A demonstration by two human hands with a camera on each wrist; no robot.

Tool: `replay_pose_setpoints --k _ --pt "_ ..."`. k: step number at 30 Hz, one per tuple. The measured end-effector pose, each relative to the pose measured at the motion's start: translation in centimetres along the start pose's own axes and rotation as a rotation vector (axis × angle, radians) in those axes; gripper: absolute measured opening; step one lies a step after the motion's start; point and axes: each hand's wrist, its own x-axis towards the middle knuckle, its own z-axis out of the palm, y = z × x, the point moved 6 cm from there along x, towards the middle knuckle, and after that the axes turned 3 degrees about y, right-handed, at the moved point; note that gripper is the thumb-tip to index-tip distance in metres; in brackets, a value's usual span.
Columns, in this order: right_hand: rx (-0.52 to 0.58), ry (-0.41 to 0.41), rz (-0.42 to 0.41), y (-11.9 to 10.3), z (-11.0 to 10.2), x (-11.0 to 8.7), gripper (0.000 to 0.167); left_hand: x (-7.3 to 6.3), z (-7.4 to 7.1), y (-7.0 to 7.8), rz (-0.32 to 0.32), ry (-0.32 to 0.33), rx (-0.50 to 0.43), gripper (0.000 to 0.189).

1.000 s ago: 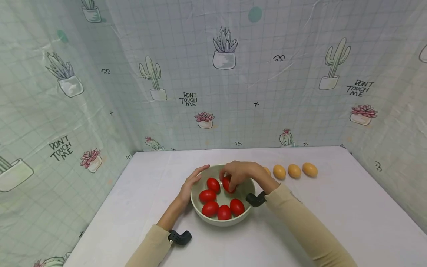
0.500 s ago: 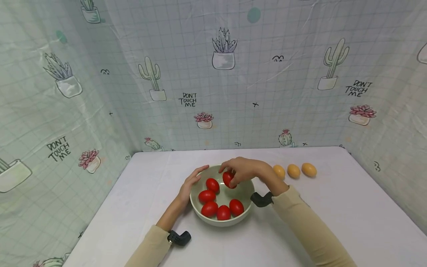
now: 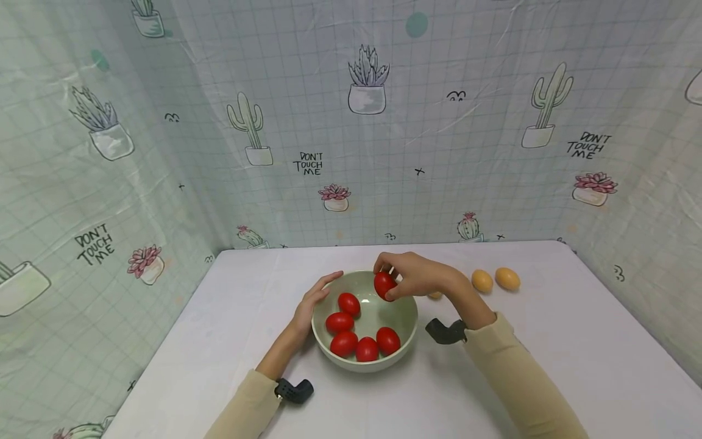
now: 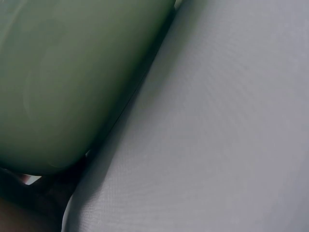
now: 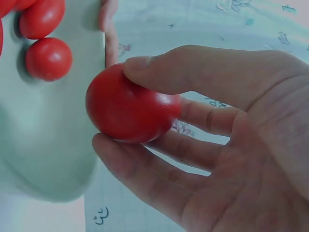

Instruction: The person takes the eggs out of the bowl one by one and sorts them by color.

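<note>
The light green bowl (image 3: pixel 406 341) stands on the table with several smooth red egg-shaped things (image 3: pixel 343 344) along its left and near side. My left hand (image 3: pixel 308 311) rests against the bowl's left side, fingers extended along the rim. In the left wrist view the bowl's outer wall (image 4: pixel 58 87) fills the upper left. Over the far right rim, my right hand (image 3: pixel 414 274) holds one red egg-shaped thing (image 5: pixel 130 104) between thumb and fingertips. Its glossy surface shows no stem in the right wrist view.
Two yellow-orange egg-shaped things (image 3: pixel 507 278) lie at the back right of the white table (image 3: pixel 548 341). Part of another orange one (image 3: pixel 435 296) shows below my right hand. A curtain (image 3: pixel 274 201) printed with cacti hangs behind and at both sides.
My right hand has lifted the red egg-shaped thing from inside the bowl, up and to the right over the far rim. The left hand stays at the bowl.
</note>
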Motion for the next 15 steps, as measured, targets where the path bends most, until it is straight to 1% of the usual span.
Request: replay_pose_setpoints --k 4,15 --pt "0.012 0.033 -0.021 0.4 -0.5 -0.9 0.047 0.1 0.0 0.0 0.005 -0.006 -0.001 0.052" --pt "0.037 0.099 -0.01 2.4 -2.0 -3.3 0.041 -0.1 0.1 0.1 -0.009 0.006 -0.006 0.052"
